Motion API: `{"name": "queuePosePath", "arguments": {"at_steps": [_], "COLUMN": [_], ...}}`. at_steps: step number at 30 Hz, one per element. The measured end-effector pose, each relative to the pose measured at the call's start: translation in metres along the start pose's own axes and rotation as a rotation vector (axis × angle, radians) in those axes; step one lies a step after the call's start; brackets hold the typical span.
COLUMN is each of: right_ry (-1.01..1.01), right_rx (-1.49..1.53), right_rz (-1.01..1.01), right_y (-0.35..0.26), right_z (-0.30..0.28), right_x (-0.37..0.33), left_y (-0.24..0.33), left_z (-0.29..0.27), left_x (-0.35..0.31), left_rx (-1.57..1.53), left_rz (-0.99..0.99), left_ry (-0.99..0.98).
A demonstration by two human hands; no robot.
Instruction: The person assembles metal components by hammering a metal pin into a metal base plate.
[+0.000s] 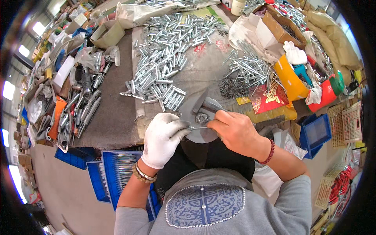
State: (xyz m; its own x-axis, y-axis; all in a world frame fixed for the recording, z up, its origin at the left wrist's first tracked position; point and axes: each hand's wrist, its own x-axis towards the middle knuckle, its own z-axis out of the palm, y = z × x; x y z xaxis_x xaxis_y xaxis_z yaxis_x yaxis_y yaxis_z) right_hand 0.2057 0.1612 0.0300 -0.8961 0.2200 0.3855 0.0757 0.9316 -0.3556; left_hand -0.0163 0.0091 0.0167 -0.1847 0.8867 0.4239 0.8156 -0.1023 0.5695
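Note:
My left hand, in a white glove, pinches one end of a thin metal rod. The fingertips of my bare right hand close on the rod's other end, so it lies level between the two hands. Below it is a round grey metal plate at the table's near edge. On the plate, just beyond the rod, sits a small ring-shaped metal piece. A hammer lies behind that piece, its handle partly hidden by my right hand.
Shiny metal sleeves are heaped ahead, thin rods and small dark parts to their right. Tools crowd the left side. A red packet lies right. Blue trays of rods stand below the table's left edge.

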Motion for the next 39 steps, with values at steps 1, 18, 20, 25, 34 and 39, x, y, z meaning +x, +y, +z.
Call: {"name": "queuePosePath", "arguments": {"at_steps": [1,18,20,25,34,39], "right_ry": [0.008,-0.056,-0.059,-0.134,-0.096,-0.142], "right_rx": [0.005,0.079,0.073,0.030,0.278,0.167], "right_rz": [0.005,0.054,0.025,0.014,0.096,0.072], "right_y": [0.001,-0.001,0.000,-0.004,0.011,0.003], "right_z": [0.001,-0.006,-0.006,-0.013,-0.001,-0.010], "right_x": [-0.001,0.001,0.000,0.006,0.003,0.009], "left_y": [0.000,0.000,-0.003,-0.003,-0.005,-0.007], "left_z": [0.000,0.017,0.019,0.022,0.024,0.024], "left_x": [0.001,-0.002,-0.004,-0.004,-0.004,-0.006], "left_rx": [0.004,0.013,-0.039,-0.056,-0.068,-0.074], "left_rz": [0.009,0.034,0.000,-0.010,-0.016,-0.003], "left_ry": [-0.008,0.068,0.076,0.084,0.086,0.082]}}
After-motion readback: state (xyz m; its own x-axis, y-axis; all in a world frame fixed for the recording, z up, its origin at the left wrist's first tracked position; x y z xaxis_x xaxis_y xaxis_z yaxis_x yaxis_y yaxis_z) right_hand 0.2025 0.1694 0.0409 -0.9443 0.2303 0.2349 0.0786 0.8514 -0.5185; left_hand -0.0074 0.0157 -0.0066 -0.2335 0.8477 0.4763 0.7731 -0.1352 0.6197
